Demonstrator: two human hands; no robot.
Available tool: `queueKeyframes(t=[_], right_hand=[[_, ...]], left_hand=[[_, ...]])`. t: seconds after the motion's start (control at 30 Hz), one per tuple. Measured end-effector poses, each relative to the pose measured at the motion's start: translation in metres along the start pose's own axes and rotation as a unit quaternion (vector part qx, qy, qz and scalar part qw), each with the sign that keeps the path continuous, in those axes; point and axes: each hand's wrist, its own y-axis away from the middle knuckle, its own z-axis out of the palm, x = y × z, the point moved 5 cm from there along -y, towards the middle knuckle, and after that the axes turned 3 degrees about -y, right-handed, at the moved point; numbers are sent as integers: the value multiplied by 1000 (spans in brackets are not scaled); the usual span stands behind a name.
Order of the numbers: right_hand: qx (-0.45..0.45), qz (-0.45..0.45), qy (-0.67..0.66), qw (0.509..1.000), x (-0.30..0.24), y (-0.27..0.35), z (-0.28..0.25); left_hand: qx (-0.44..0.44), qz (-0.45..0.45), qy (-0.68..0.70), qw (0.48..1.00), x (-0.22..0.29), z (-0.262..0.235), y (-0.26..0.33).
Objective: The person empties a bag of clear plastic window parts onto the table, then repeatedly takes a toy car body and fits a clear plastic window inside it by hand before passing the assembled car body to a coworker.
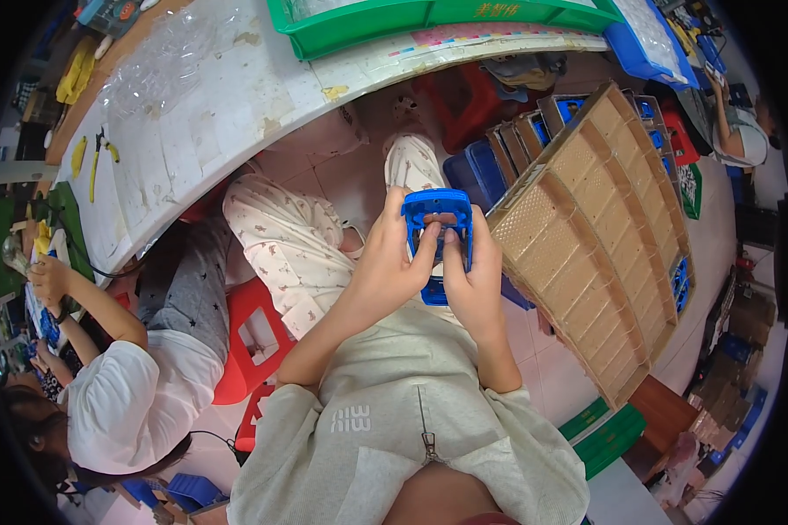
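Currently both hands, left hand (392, 262) and right hand (473, 284), grip 1 blue plastic frame (438, 219) above the lap; it could probably slip to the floor.

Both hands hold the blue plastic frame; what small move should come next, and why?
Probably press the left hand thumb further into the opening of the blue frame. Both thumbs already rest at its inner edge, and the right hand steadies it from the side.
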Motion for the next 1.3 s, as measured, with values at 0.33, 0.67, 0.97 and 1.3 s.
queueKeyframes(t=[0.33, 0.67, 0.97, 1.3], right_hand=[[-4, -32, 34, 999, 3, -1, 1], [-77, 42, -53, 995, 11, 7, 4], [-72, 66, -113, 989, 26, 11, 7], [-47, 41, -98, 993, 20, 9, 2]], left_hand=[[13, 30, -38, 999, 5, -4, 1], [91, 35, -25, 995, -3, -12, 1], [94, 34, -14, 995, -2, -11, -1], [105, 55, 15, 993, -14, -5, 6]])
